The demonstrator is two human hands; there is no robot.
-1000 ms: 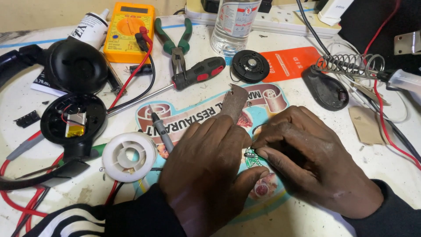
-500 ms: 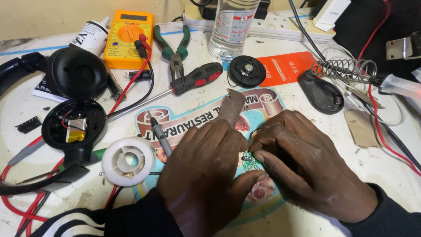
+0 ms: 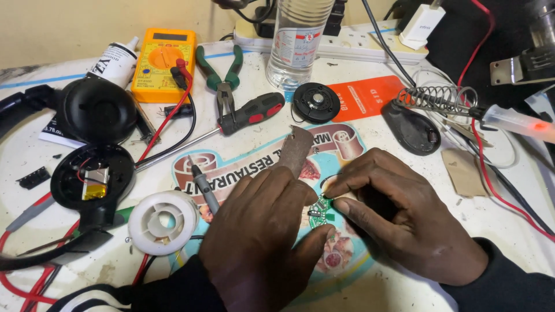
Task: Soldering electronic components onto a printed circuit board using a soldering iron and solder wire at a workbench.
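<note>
Green circuit board point(image 3: 321, 210), small and crowded with parts, sits on the table point(image 3: 497, 231) right between my two hands, and I judge it is pinned there so it cannot skate about on the smooth printed mat point(image 3: 243, 167). My left hand point(image 3: 260, 237) lies flat over its near side, thumb pressed at the board's lower edge, and a brown strip of stiff card point(image 3: 296, 149) sticks up and away from between its fingers. My right hand point(image 3: 404, 225) is curled, forefinger and thumb pinching at the board's right edge. Most of the board is covered, so I cannot tell its long axis for sure; what shows seems to run from near-left to far-right. A white solder spool point(image 3: 163, 222) lies just left of my left hand, a grey probe point(image 3: 204, 185) beyond it.
</note>
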